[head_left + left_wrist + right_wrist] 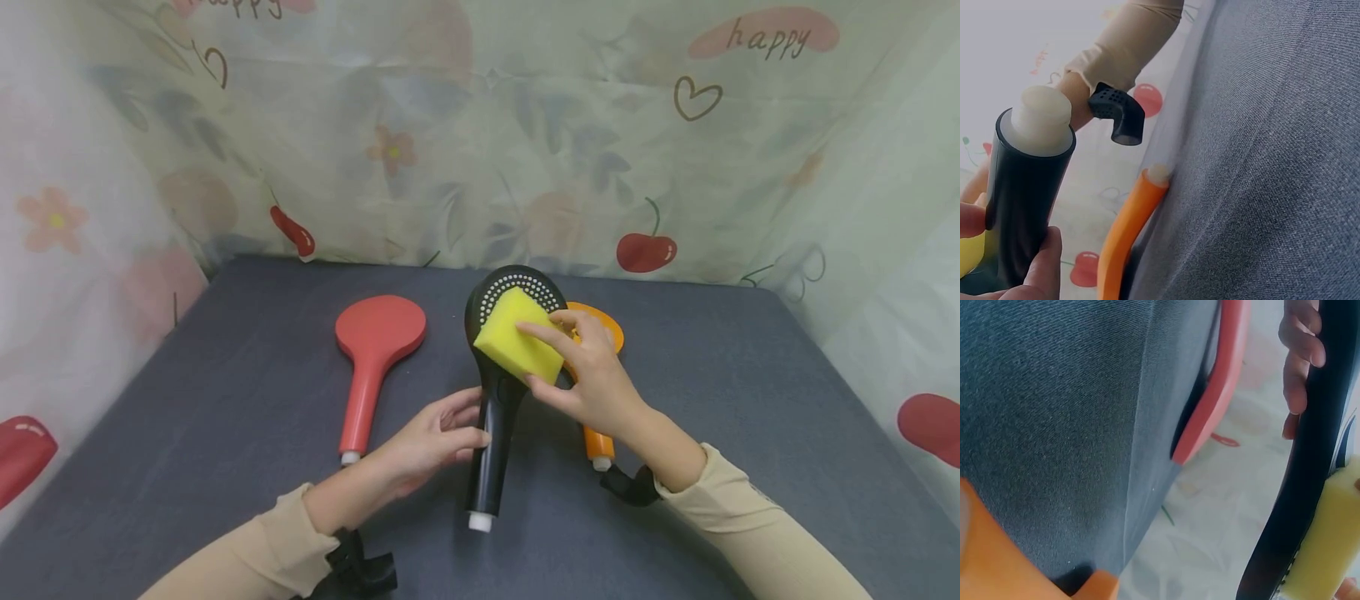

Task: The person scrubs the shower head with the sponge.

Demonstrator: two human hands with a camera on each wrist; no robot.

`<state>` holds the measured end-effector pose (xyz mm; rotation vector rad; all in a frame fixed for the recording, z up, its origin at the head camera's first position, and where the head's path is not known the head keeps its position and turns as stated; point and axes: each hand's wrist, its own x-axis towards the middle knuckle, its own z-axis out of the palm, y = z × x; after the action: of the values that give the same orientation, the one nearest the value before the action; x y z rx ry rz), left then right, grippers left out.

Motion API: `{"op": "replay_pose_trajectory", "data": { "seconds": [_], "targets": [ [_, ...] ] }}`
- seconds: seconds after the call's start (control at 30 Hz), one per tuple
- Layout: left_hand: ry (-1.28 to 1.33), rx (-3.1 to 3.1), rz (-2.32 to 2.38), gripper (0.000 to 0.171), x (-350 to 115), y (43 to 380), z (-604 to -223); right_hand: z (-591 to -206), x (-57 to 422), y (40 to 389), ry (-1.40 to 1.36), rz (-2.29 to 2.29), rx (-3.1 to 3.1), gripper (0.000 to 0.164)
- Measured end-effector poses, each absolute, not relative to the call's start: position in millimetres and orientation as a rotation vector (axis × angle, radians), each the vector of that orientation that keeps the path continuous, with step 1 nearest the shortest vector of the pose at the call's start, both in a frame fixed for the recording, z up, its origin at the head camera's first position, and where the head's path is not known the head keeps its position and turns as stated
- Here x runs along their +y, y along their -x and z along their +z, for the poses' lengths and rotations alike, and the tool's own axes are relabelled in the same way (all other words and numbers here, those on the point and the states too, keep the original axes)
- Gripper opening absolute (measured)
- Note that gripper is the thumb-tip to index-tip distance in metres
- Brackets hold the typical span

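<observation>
A black shower head (pixel 495 442) with a white end piece is held above the table, its nozzle face towards me. My left hand (pixel 438 437) grips its handle, and in the left wrist view the thumb and fingers lie around the black handle (pixel 1029 181). With my right hand (pixel 596 367) I pinch a yellow sponge (pixel 517 337), which lies against the nozzle face and covers its lower part. In the right wrist view the sponge (pixel 1322 544) touches the front of the black head.
A red shower head (pixel 371 350) lies face down on the dark grey table (pixel 247 467) at the left. An orange shower head (pixel 597 446) lies at the right, partly behind my right hand. A patterned cloth (pixel 487 142) hangs behind and beside the table.
</observation>
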<state>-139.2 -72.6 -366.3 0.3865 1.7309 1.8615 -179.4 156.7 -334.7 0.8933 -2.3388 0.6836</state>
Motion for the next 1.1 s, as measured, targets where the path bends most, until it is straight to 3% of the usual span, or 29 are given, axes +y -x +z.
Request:
{"op": "replay_pose_trajectory", "data": {
  "seconds": [0.27,0.63,1.1],
  "targets": [
    [-0.369,1.728,1.877,0.068,-72.4,139.1,-365.4,-333.1,163.3,184.5,-0.885,0.605,-2.32,0.05],
    [-0.368,1.711,1.869,0.069,-73.3,137.8,-365.2,-329.2,183.0,202.2,-0.558,0.711,-2.381,0.05],
    [-0.407,1.672,1.912,0.068,-77.0,141.1,-365.9,-337.6,165.4,177.4,-0.852,0.597,-2.282,0.051]
  ]
}}
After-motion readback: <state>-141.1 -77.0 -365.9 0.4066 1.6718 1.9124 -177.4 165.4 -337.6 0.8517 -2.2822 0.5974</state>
